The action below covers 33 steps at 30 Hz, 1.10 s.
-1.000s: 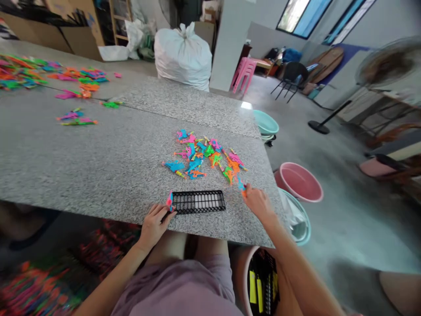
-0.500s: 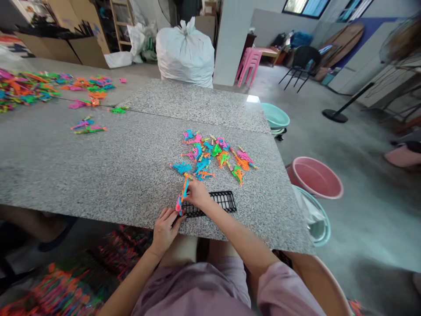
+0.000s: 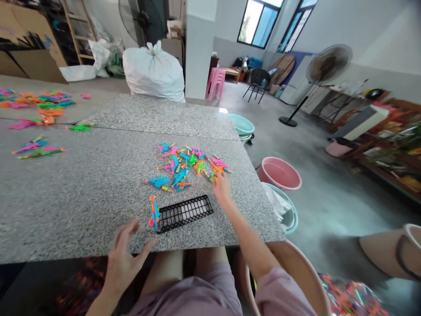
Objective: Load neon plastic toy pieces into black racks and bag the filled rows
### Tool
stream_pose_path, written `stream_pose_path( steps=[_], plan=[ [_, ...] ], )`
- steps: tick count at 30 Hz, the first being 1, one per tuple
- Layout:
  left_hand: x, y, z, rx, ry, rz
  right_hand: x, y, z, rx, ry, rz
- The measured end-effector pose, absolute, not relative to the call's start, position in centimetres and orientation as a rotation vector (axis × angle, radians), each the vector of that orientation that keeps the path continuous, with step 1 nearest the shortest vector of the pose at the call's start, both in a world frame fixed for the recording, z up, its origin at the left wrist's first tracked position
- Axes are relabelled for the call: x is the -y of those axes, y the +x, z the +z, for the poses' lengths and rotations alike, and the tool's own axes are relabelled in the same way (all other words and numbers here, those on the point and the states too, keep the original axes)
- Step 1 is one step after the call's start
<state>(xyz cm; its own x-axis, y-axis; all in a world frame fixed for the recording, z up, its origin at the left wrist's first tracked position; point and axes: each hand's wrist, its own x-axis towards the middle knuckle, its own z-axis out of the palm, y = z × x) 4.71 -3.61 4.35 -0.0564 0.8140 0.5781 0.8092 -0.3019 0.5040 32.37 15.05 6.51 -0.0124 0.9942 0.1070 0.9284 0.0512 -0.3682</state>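
A long black plastic mesh basket [image 3: 186, 213] lies near the front edge of the table. At its left end stands a small blue and orange plastic toy [image 3: 155, 214] with a pink part. My left hand [image 3: 126, 254] is open over the table edge, thumb and fingers spread, left of the basket and apart from it. My right hand [image 3: 222, 191] reaches beyond the basket's right end, its fingers closed on a green and orange plastic toy [image 3: 212, 177] they partly cover. Beside it is a loose pile of bright plastic toys [image 3: 179, 163] in blue, pink, orange and green.
More toys [image 3: 41, 151] lie at the left of the speckled stone table [image 3: 108, 184]. A tied white sack [image 3: 154, 72] stands behind it. Along the right side are a pink tub [image 3: 279, 173], a teal basin [image 3: 241, 125] and a large tan bin [image 3: 296, 272] by my right leg.
My left hand has drawn back left and spread open. The right hand has left the toy at the basket's left end and moved right to the pile. The view has turned right.
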Motion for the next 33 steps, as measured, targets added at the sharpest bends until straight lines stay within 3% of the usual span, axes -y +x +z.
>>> stream_pose_path(
  steps=[4, 10, 14, 17, 19, 24, 26, 29, 33],
  plan=[
    [1.2, 3.9, 7.2, -1.705, 2.453, 1.307, -19.0, 36.0, 7.1, 2.299, -1.821, 0.175],
    [-2.3, 3.6, 8.1, -1.492, 2.745, 1.057, -21.1, 35.6, 7.4, 3.220, -1.244, -0.328],
    [-2.5, 3.2, 8.6, -1.348, 2.931, 1.017, -21.2, 38.8, 9.5, 3.343, -1.092, -0.282],
    [-2.4, 3.3, 9.1, -1.199, 2.971, 0.937, -20.6, 41.9, 11.1, 3.206, -1.237, -0.147],
    [-2.1, 3.5, 9.1, -1.226, 2.898, 0.914, -19.2, 43.0, 11.1, 2.905, -1.450, 0.105],
    [-0.9, 3.8, 8.7, -1.367, 2.710, 0.809, -11.2, 37.2, 5.7, 1.912, -1.354, 1.245],
    [-0.7, 3.6, 8.8, -1.372, 2.672, 0.734, -7.5, 32.6, 3.6, 1.745, -1.184, 1.502],
    [-0.6, 3.3, 9.2, -1.348, 2.644, 0.655, -4.1, 26.5, 2.7, 1.798, -1.175, 1.480],
    [-0.5, 3.1, 9.4, -1.333, 2.641, 0.614, -3.9, 23.0, 4.9, 2.167, -1.366, 1.113]
  ],
)
